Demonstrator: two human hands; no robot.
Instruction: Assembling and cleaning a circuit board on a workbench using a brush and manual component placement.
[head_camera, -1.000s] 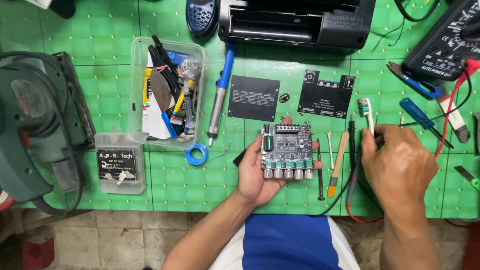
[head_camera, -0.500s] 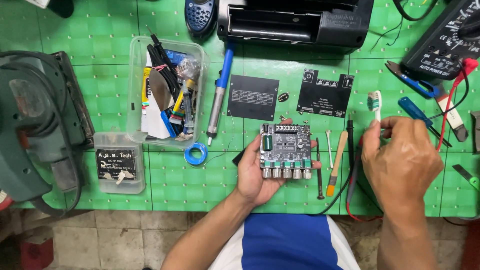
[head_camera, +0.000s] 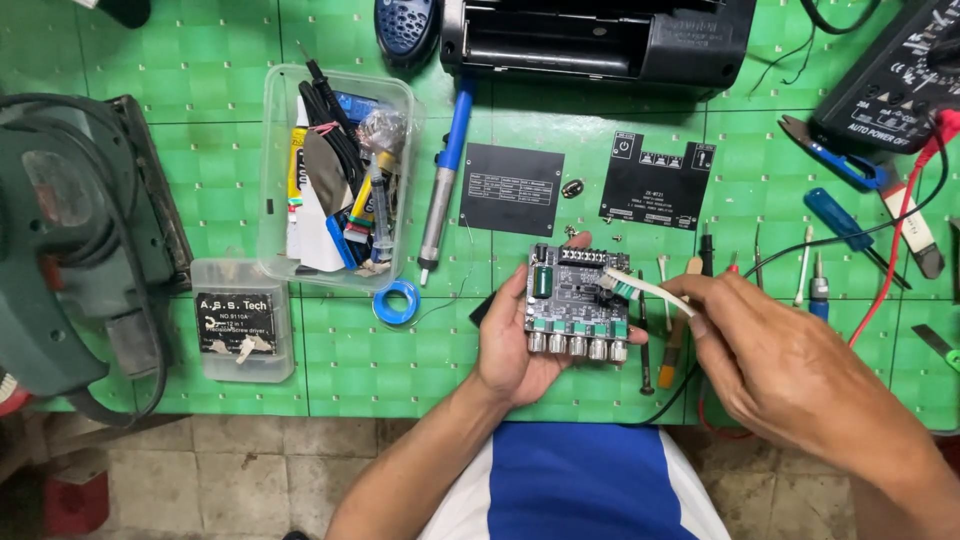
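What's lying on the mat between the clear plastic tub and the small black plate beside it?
In the head view, a blue-handled soldering iron lies lengthwise between the clear tub and the black plate, tip toward the person.

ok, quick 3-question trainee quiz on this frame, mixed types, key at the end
1. True or false: the left hand holds the circuit board.
2. The right hand holds: A) soldering iron B) toothbrush C) pliers
3. Fill in: the brush head touches the board's ____ edge, as the camera sees it.

Key: 1 true; 2 B; 3 right. The blue-handled soldering iron lies untouched on the green mat.
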